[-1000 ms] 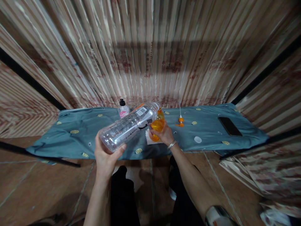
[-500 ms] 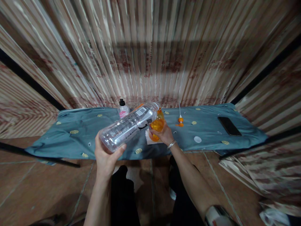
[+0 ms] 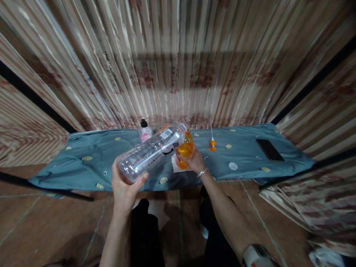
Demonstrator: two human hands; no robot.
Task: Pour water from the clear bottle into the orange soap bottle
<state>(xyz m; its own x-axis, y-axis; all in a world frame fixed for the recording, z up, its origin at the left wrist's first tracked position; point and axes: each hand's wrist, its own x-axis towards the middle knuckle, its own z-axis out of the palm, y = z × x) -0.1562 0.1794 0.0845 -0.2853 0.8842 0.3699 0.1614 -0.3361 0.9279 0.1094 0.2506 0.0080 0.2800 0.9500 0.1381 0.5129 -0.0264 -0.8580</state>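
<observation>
My left hand (image 3: 126, 187) is wrapped round the base of a large clear plastic bottle (image 3: 151, 152) with a printed label. The bottle is tilted, its mouth up and to the right. At that mouth is the top of an orange see-through bottle (image 3: 185, 148), which my right hand (image 3: 193, 159) grips round its side. Whether the two necks touch, I cannot tell. Under the orange bottle lies a white paper napkin (image 3: 178, 167). An orange pump top (image 3: 213, 144) with a thin tube lies to the right.
A blue-green cloth (image 3: 69, 163) covers the narrow table. On it are a small bottle with a black cap (image 3: 144, 131), a round white lid (image 3: 233, 165) and a black phone (image 3: 269, 150). Dark frame bars (image 3: 36, 98) and striped curtains (image 3: 178, 55) close in the sides and back.
The view has shifted very slightly. Both hands keep their grip on the two bottles, in nearly the same pose.
</observation>
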